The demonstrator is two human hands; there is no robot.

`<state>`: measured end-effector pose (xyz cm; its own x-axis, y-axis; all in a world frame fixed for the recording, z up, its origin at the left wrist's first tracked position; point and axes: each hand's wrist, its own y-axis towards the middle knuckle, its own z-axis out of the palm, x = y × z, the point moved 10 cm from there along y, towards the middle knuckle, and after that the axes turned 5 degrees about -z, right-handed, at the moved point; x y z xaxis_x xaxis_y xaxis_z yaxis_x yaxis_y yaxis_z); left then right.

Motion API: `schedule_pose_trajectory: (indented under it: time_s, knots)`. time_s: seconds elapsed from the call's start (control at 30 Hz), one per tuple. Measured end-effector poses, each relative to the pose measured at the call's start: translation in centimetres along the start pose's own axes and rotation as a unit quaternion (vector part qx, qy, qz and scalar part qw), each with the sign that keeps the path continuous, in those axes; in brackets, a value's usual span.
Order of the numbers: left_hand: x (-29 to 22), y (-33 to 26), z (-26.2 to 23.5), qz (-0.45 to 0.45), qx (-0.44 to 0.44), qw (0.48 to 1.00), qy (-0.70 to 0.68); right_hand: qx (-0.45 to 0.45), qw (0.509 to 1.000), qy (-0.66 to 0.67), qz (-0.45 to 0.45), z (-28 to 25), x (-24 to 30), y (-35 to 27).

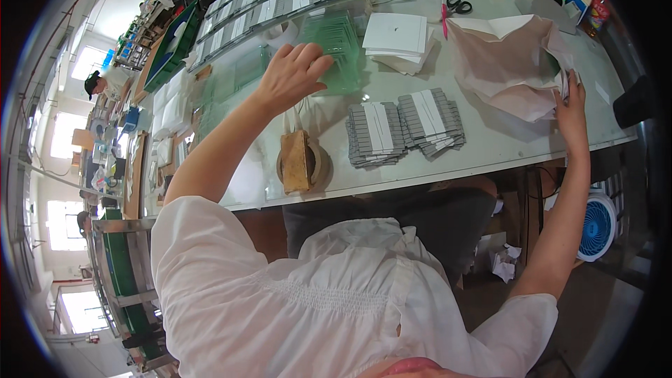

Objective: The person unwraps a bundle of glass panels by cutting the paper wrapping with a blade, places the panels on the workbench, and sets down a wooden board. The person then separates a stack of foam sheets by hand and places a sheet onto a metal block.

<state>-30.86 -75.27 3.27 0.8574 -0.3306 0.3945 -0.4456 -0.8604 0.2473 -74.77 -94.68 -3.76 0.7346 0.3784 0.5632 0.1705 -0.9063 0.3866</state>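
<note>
Left hand (292,75) laid palm-down, fingers spread and slightly curled, on the near edge of a stack of clear green plastic trays (336,47); resting on it rather than clamped, no grip visible. Right hand (570,108) far out at the right table edge, fingers pinched on the corner of a crumpled brown paper wrapping (507,63); a sliver of green showing inside the paper near the fingertips, contents otherwise hidden. Hands well apart, arms stretched wide. Tray stack directly ahead of and under the left hand, long axis running away from the body toward the far side of the table; left hand clearly nearer, right hand separated from it by the paper and a pile of white sheets (397,36). Between the arms, close to the body: two fanned bundles of grey cards with white bands (404,128). Just below the left wrist: tape roll with a brown pad on top (299,161). Beyond: black-handled scissors (458,5), pink pen (444,19), rows of grey card bundles (280,0). Glass-topped table (490,147); blue fan (596,225) below right.
</note>
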Motion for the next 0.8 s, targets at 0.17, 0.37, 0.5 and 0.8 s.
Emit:
schedule_pose_trajectory:
  time_s: [0.17, 0.37, 0.5, 0.8]
  knots:
    - [0.0, -1.2, -0.4, -0.047, 0.004, 0.997, -0.053, -0.008, 1.000, -0.012, -0.015, -0.1, -0.1, 0.0]
    - [-4.3, -5.6, 0.6, -0.390, 0.101, 0.660, -0.634, -0.007, 1.000, -0.015, -0.017, 0.0, 0.2, 0.0]
    - [-9.1, -9.6, 3.0, -0.504, 0.204, 0.427, -0.722, -0.005, 1.000, -0.030, -0.009, -0.2, 1.0, -0.1]
    - [-11.4, -6.4, 1.6, -0.401, 0.200, 0.454, -0.770, 0.001, 1.000, -0.002, -0.014, -0.2, 1.6, -0.1]
